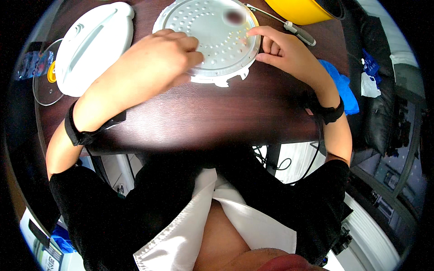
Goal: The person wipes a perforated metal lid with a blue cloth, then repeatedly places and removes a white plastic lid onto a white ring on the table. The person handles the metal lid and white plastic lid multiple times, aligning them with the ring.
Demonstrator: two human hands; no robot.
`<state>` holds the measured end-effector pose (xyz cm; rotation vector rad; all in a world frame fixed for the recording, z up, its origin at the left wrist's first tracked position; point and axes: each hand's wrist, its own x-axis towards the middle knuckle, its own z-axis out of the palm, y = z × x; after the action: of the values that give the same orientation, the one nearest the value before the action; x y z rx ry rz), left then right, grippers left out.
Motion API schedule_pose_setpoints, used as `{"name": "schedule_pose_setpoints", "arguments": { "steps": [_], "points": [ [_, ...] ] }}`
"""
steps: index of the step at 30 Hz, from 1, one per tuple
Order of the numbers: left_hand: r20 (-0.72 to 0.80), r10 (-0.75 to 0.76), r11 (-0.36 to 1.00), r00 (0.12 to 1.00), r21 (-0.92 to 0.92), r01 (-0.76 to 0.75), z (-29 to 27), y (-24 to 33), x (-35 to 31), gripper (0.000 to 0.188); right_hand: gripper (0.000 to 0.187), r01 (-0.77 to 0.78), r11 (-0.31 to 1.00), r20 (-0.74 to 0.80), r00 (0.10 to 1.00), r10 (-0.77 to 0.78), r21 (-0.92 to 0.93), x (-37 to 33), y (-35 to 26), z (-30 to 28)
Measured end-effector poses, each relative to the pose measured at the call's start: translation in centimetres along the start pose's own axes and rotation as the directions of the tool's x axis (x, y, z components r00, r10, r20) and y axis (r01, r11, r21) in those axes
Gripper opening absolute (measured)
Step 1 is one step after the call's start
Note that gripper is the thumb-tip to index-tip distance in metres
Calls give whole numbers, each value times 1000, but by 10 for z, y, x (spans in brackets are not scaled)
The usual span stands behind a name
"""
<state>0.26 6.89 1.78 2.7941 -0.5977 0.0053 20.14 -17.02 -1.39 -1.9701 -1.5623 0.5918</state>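
A round, silver-grey lid plate (212,45) with rows of raised dots lies on the table, white clip-like tabs along its near edge. A dark, blurred spot shows near its far right side. My left hand (169,52) is over the plate's left part, fingers curled and closed; whatever they hold, if anything, is hidden. At the plate's right rim, my right hand (285,52) grips the edge, index finger on top and thumb against the side, the other fingers curled.
On the left lies a white oval cover (97,47), beside a clear glass lid (40,97) with a yellow knob. A screwdriver (300,34) rests beyond my right hand, near a yellow pot (300,11). Blue cloth (341,86) is by my right wrist. Cables (275,162) hang below the table edge.
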Motion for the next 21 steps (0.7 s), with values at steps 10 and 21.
{"name": "schedule_pose_setpoints", "arguments": {
  "steps": [10, 21],
  "points": [
    [-65, -6, 990, 998, -138, -4, 18, 7, 10, 19, 18, -66, 996, 80, 994, 70, -56, 8, -12, 15],
    [-38, 20, 979, 999, -203, -27, 14, 2, 11, 21, 27, -94, 994, -103, 991, 87, -59, 1, 7, -11]
  ]
}}
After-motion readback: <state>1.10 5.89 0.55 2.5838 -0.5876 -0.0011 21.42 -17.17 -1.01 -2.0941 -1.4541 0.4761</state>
